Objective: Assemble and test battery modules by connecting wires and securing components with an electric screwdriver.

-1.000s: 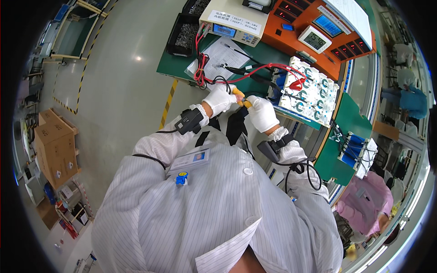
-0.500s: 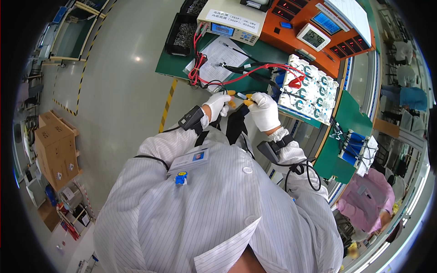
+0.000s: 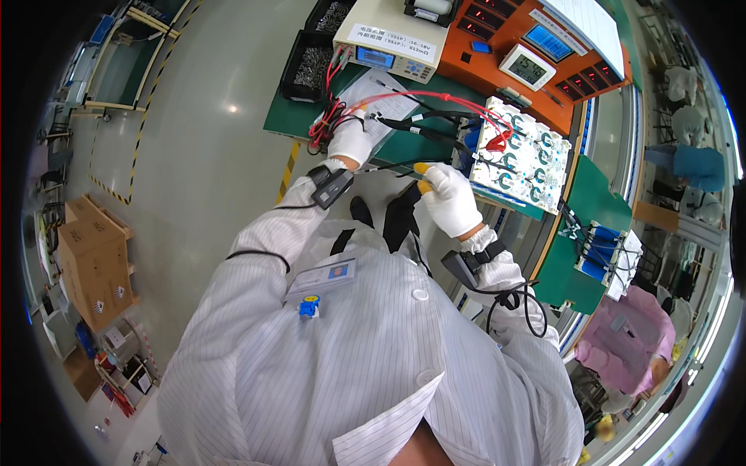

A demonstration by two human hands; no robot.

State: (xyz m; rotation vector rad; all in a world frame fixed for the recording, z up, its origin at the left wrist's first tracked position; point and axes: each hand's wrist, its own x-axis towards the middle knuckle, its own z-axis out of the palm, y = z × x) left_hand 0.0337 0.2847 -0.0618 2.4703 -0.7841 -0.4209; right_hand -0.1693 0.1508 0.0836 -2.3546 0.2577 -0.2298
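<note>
My left hand [image 3: 351, 144], in a white glove, reaches over the bench's near edge with its fingers closed at a tangle of red and black test leads. From it a red lead [image 3: 444, 96] arcs up and right to a white-topped battery module [image 3: 522, 159] with round cut-outs and a red clip [image 3: 498, 144]. My right hand [image 3: 451, 199], gloved with yellow fingertips, is before the module's left side. Its thumb and forefinger are apart, and I see nothing between them. A thin black cable [image 3: 388, 165] passes by its forefinger. Thicker black cables [image 3: 412, 124] lie beyond.
A cream tester [image 3: 394, 39] and an orange instrument panel [image 3: 486, 62] stand at the back. Black bins [image 3: 308, 66] of small metal parts sit at the bench's left corner, beside a paper sheet [image 3: 381, 85]. A blue battery pack [image 3: 602, 252] and a person in pink [image 3: 628, 338] are right.
My left hand has moved forward and left from beside the right hand to the leads. The red lead has risen into an arc. My right hand's fingers have spread, its connector no longer visible there.
</note>
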